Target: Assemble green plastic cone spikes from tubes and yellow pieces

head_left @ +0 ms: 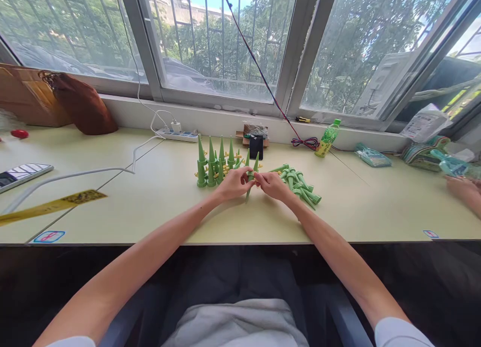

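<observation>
My left hand (236,183) is closed around a green plastic watering spike (247,194), and its tapered point shows below the fingers. Close against it, my right hand (272,183) pinches at the same spot; small yellow bits show between the fingertips, partly hidden. Just behind both hands rise more green cone tips (256,161). To the left stands a group of upright green spikes (202,172) with yellow valves on their sides. A loose pile of green spikes (300,183) lies on its side beyond my right hand.
The pale table (124,207) carries a black phone (256,146) before a small cardboard box, a green bottle (327,138), a power strip (176,134) and a white cable (93,171). Another person's hand (464,189) is at the right edge, near plastic packs (373,155).
</observation>
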The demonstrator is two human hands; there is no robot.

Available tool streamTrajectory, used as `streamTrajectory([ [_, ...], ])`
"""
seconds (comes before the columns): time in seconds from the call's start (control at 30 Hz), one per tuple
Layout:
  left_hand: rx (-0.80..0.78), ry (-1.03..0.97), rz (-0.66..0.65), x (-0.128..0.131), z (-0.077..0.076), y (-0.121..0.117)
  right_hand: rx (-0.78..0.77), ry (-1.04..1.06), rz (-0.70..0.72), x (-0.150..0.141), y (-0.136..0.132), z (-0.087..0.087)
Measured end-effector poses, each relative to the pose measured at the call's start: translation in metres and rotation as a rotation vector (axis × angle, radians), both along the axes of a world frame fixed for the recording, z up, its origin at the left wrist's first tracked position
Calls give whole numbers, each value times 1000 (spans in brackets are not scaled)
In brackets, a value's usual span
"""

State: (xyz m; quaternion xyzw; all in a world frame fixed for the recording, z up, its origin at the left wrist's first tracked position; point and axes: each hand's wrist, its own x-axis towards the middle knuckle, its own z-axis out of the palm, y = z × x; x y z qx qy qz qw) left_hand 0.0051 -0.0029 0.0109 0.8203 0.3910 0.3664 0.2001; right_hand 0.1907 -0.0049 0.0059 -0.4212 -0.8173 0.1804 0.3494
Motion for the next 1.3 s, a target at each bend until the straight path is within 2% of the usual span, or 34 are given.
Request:
streamTrajectory([
  [1.3,33,45,2,-1,-3,2,-17,-34,18,1,1,0],
])
